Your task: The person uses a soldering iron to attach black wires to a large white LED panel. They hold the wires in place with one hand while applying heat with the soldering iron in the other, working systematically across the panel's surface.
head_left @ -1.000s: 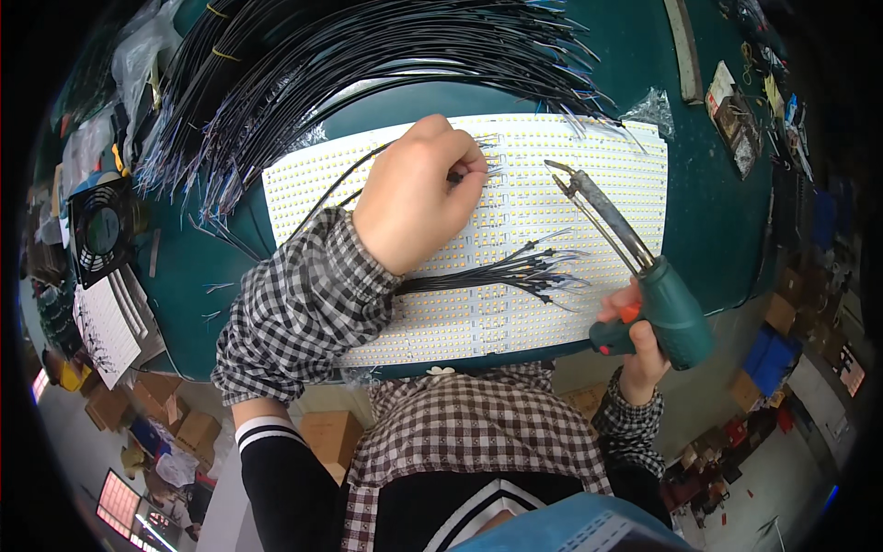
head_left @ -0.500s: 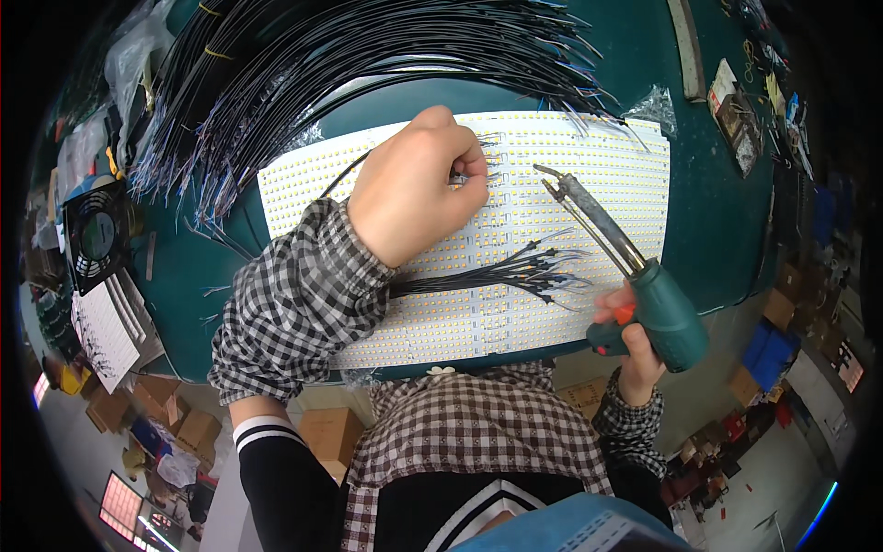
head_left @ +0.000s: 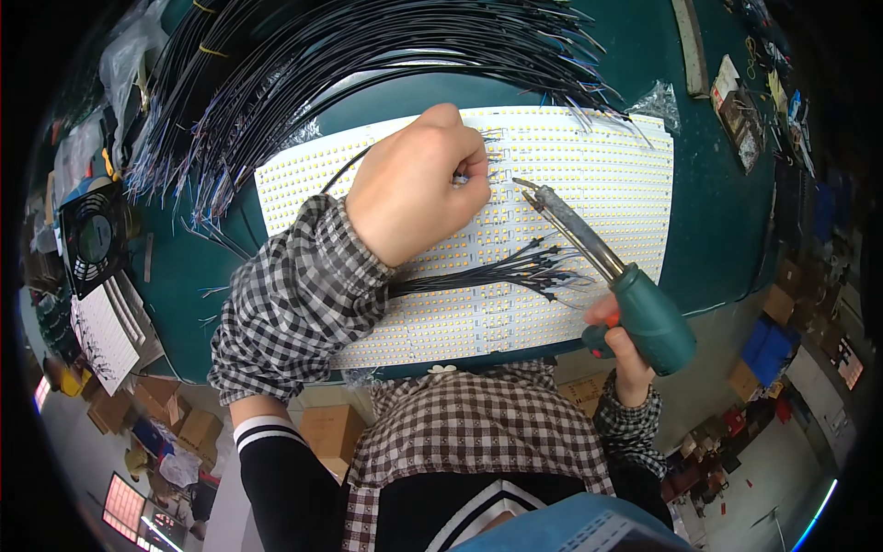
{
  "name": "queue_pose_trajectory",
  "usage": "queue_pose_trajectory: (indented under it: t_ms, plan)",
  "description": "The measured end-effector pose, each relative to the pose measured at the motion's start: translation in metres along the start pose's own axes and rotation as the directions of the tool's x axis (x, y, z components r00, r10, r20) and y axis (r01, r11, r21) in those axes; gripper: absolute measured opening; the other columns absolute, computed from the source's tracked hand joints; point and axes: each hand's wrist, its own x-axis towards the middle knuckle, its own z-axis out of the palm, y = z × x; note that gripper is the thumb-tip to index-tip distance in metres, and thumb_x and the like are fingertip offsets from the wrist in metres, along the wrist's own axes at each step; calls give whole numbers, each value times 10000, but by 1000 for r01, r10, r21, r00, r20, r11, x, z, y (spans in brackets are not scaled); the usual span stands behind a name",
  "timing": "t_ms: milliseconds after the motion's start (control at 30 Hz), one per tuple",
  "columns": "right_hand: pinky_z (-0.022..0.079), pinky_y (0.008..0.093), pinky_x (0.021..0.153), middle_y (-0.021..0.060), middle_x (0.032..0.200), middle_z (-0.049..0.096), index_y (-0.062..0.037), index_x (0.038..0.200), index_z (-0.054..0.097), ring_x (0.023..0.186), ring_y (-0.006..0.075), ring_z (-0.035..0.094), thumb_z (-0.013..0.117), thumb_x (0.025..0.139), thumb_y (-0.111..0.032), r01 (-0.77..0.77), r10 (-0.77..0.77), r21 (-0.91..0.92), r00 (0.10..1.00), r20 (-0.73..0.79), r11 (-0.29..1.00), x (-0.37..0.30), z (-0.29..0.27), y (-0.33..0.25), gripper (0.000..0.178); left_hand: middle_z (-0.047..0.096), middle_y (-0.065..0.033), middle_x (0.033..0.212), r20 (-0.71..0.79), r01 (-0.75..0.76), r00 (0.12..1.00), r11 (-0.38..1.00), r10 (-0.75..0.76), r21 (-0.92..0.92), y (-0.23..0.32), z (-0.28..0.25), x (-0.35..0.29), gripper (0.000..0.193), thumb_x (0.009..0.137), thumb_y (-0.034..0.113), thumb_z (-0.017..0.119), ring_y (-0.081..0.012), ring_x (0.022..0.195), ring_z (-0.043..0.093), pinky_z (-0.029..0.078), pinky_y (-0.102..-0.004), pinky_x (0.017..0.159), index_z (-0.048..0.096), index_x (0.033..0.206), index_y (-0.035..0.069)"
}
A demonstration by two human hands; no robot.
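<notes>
A white LED board sheet (head_left: 598, 202), dotted with rows of small yellow chips, lies on the green table. Above its middle my left hand (head_left: 418, 189) is closed in a pinch on a thin black cable (head_left: 342, 173), whose end is mostly hidden by the fingers. My right hand (head_left: 631, 363) grips the handle of a green soldering gun (head_left: 655, 317), one finger near its red trigger. The iron's bent tip is just right of my left fingertips, over the board's connector column; contact cannot be made out. Below, a bunch of short black cables (head_left: 469, 276) rests across the board.
A large bundle of long black cables (head_left: 368, 55) with stripped ends arches behind the board. At the left are a black fan (head_left: 92, 230) and papers (head_left: 106, 340). A grey bar (head_left: 688, 46) and a small worn box (head_left: 739, 120) lie at the far right.
My right hand has brought the soldering gun a little to the left, its tip now closer to my left fingers. My left hand stays almost where it was, still pinching the cable.
</notes>
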Motion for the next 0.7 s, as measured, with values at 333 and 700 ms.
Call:
queue_pose_trajectory:
  t_ms: [333, 700]
  plan:
    - [600, 315, 790, 126, 955, 759, 93, 1261, 617, 870, 192, 745, 851, 784, -34, 49, -47, -59, 998, 32, 997, 1, -5, 11, 546, 571, -111, 849, -14, 7, 1000, 1000, -6, 26, 2, 2, -2, 69, 807, 65, 707, -244, 748, 616, 508, -353, 685, 674, 832, 10]
    - [602, 305, 792, 124, 921, 770, 98, 1263, 619, 841, 174, 756, 868, 761, -38, 68, -63, -163, 998, 31, 984, 3, -3, 11, 577, 577, -109, 860, -14, 11, 1000, 999, -10, 40, 4, 2, -2, 63, 802, 59, 703, -244, 753, 615, 505, -352, 677, 675, 836, 15]
